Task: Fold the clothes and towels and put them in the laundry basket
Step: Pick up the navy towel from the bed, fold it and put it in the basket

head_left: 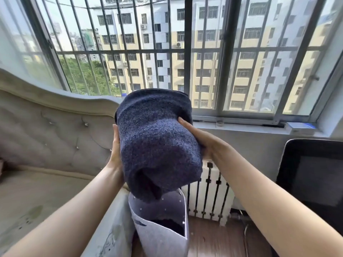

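A folded dark blue towel (157, 143) is held up in the air between both hands, in front of the window. My left hand (116, 145) presses flat against its left side, and my right hand (198, 136) grips its right side with the fingers on top. Directly below the towel stands the white laundry basket (161, 236), open at the top, with something dark lying inside it. The towel's lower edge hangs just over the basket's back rim.
A worn beige tufted sofa (46, 145) fills the left side, its edge touching the basket. A white radiator (209, 193) stands behind the basket under the window sill. A black screen-like panel (313, 179) leans at the right. Wooden floor lies around the basket.
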